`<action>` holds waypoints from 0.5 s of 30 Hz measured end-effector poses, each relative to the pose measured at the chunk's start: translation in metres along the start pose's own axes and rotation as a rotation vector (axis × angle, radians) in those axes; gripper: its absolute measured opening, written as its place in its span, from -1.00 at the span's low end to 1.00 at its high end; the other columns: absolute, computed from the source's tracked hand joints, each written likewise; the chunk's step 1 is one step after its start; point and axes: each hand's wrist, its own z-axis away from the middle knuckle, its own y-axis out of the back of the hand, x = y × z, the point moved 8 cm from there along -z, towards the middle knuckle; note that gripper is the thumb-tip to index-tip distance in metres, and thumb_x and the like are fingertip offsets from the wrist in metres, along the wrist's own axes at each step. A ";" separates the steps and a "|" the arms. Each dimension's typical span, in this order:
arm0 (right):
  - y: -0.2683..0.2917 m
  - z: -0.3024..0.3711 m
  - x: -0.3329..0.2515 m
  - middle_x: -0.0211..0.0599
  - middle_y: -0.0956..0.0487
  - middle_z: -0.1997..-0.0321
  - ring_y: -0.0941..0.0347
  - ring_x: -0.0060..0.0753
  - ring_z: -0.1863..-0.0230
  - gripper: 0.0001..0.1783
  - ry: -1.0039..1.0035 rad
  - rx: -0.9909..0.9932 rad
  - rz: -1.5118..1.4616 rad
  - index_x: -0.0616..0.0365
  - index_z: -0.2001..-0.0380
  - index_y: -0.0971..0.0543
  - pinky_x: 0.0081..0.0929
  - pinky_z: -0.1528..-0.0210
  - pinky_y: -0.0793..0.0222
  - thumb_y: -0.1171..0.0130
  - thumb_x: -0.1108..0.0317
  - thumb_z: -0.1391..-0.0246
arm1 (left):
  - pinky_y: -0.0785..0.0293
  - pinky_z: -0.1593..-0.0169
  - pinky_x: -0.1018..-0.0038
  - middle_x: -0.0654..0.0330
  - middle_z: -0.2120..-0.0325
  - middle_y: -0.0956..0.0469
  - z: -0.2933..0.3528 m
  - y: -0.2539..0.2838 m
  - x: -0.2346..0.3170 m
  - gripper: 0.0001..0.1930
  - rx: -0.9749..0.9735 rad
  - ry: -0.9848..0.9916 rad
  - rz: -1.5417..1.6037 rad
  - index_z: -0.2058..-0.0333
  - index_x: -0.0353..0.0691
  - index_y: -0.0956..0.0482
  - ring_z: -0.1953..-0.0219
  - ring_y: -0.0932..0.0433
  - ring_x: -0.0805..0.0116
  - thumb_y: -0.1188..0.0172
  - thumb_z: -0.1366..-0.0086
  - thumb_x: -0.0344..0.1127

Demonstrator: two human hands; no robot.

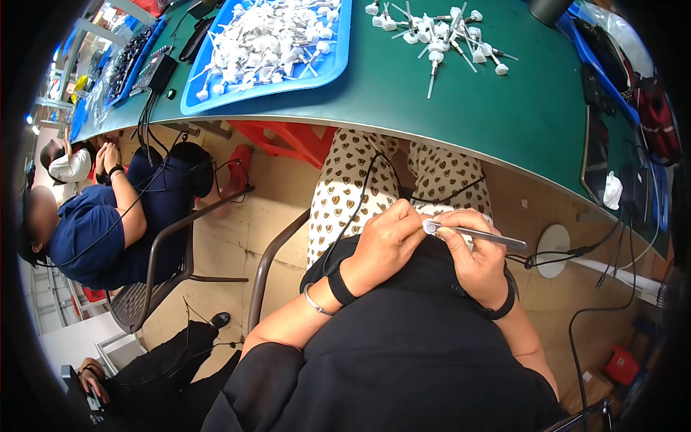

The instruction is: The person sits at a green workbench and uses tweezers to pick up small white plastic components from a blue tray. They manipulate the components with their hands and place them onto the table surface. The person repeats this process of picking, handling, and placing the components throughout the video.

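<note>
Over my lap, my left hand (392,237) and my right hand (475,252) meet at the fingertips. Between them shows a small white plastic part (430,226), pinched by the left fingers; most of it is hidden. My right hand is closed round a thin metal tool that looks like tweezers (504,238), its tip end at the white part and its back end pointing right. Similar white parts with metal stems and clear tubes lie in a loose pile (437,32) on the green table (403,93), beyond my hands.
A blue tray (340,66) heaped with such parts stands at the table's left. Dark cables (604,309) hang on the right near a white round disc (553,250). A co-worker in a navy shirt (93,230) sits left, beside a chair (173,237).
</note>
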 end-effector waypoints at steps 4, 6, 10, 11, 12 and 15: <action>0.000 0.000 0.001 -0.18 -0.69 0.27 -0.63 -0.24 0.28 -0.91 0.006 -0.007 0.005 0.25 0.22 -0.64 -0.39 0.21 -0.53 -0.29 0.52 -0.22 | -0.44 0.43 0.30 0.17 0.49 -0.40 0.000 -0.001 0.001 -0.90 0.001 -0.004 -0.002 0.38 -0.26 -0.59 0.51 -0.50 0.19 -0.36 -0.21 -0.50; 0.000 0.000 0.000 -0.18 -0.69 0.27 -0.64 -0.26 0.28 -0.92 0.009 -0.005 -0.007 0.26 0.22 -0.63 -0.41 0.21 -0.54 -0.29 0.52 -0.22 | -0.44 0.43 0.30 0.17 0.49 -0.40 0.001 -0.001 0.000 -0.91 -0.011 0.006 -0.006 0.37 -0.26 -0.59 0.50 -0.50 0.18 -0.36 -0.22 -0.50; 0.001 0.002 0.005 -0.20 -0.70 0.26 -0.65 -0.30 0.28 -0.92 -0.031 0.025 -0.047 0.27 0.23 -0.63 -0.44 0.22 -0.55 -0.29 0.53 -0.22 | -0.45 0.42 0.30 0.17 0.49 -0.40 -0.001 -0.001 0.000 -0.92 -0.010 0.001 0.005 0.36 -0.26 -0.61 0.50 -0.50 0.20 -0.36 -0.23 -0.49; 0.001 0.002 0.005 -0.20 -0.70 0.26 -0.65 -0.31 0.28 -0.92 -0.036 0.026 -0.051 0.27 0.23 -0.63 -0.45 0.22 -0.55 -0.29 0.53 -0.21 | -0.45 0.42 0.30 0.17 0.50 -0.40 -0.001 -0.002 -0.001 -0.92 -0.012 0.004 0.006 0.36 -0.26 -0.61 0.50 -0.50 0.20 -0.36 -0.23 -0.49; 0.002 0.002 0.005 -0.20 -0.70 0.25 -0.66 -0.32 0.28 -0.92 -0.040 0.027 -0.055 0.27 0.23 -0.63 -0.46 0.22 -0.56 -0.30 0.53 -0.21 | -0.45 0.42 0.30 0.17 0.50 -0.40 0.000 -0.002 -0.001 -0.93 -0.014 0.007 0.008 0.36 -0.26 -0.62 0.50 -0.50 0.20 -0.36 -0.23 -0.49; 0.002 0.001 0.004 -0.20 -0.70 0.25 -0.66 -0.31 0.28 -0.92 -0.036 0.025 -0.044 0.26 0.23 -0.64 -0.45 0.21 -0.56 -0.30 0.54 -0.21 | -0.45 0.42 0.30 0.17 0.50 -0.40 -0.002 -0.001 0.001 -0.93 -0.013 0.008 0.012 0.37 -0.26 -0.63 0.50 -0.50 0.20 -0.36 -0.23 -0.49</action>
